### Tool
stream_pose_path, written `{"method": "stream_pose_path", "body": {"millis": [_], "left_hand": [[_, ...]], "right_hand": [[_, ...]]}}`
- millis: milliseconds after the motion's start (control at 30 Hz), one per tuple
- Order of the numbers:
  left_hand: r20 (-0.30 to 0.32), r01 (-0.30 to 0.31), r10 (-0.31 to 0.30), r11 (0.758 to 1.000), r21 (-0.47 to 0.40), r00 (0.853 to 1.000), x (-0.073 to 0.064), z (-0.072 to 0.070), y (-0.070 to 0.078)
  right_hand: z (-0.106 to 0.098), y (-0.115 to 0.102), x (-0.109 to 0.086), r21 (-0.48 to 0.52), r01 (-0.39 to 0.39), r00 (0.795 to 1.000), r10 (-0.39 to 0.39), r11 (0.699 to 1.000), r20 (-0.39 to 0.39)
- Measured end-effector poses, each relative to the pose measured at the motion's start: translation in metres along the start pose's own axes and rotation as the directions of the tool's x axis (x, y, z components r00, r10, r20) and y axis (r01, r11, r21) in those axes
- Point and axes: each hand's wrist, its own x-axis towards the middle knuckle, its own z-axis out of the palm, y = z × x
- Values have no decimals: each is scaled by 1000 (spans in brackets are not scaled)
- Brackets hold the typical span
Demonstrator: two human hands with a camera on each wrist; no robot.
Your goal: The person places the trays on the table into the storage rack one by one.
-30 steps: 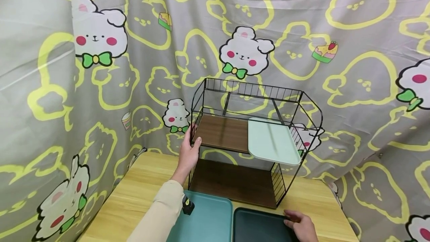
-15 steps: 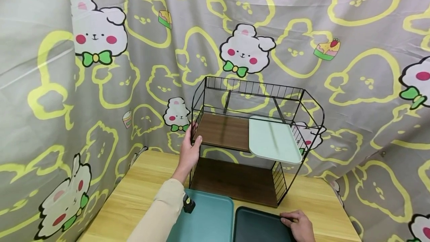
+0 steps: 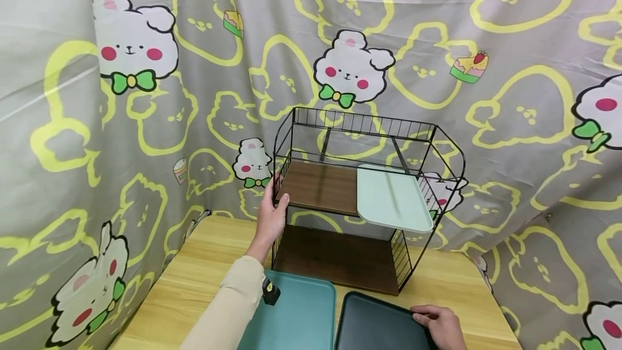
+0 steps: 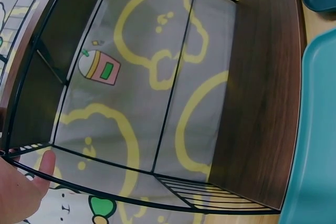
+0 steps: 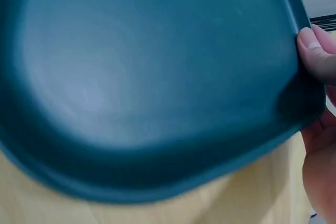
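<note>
My left hand grips the left side of a black wire two-tier rack with brown wood shelves, thumb at the upper shelf's front edge. In the left wrist view, part of that thumb shows against the frame. My right hand pinches the right rim of a dark serving tray, thumb on top and fingers beneath. The right wrist view shows the tray raised at a slant over the wood. A pale mint tray lies on the right of the upper shelf, overhanging its front.
A teal tray lies on the wooden table before the rack, left of the dark one. The rack's lower shelf stands just behind both. A patterned grey curtain hangs close around the table's back and sides.
My right hand has taken hold of the dark tray's rim, and the tray has turned and lifted slightly. My left hand keeps its place on the rack.
</note>
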Motion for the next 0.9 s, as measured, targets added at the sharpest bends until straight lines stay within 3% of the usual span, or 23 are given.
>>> {"method": "stream_pose_path", "body": {"millis": [267, 500, 767, 900], "left_hand": [[6, 6, -6, 1000, 2, 1000, 0, 0, 1], [7, 10, -10, 1000, 2, 1000, -1, 1, 2], [10, 16, -16, 1000, 5, 1000, 0, -1, 2], [9, 25, -25, 999, 21, 1000, 1, -3, 2]], "right_hand": [[-21, -6, -7, 34, -64, 997, 62, 997, 40], [-34, -21, -16, 39, -83, 996, 81, 996, 31], [-48, -46, -26, 57, -117, 993, 117, 991, 13], [-53, -65, -33, 112, -137, 991, 137, 984, 5]]}}
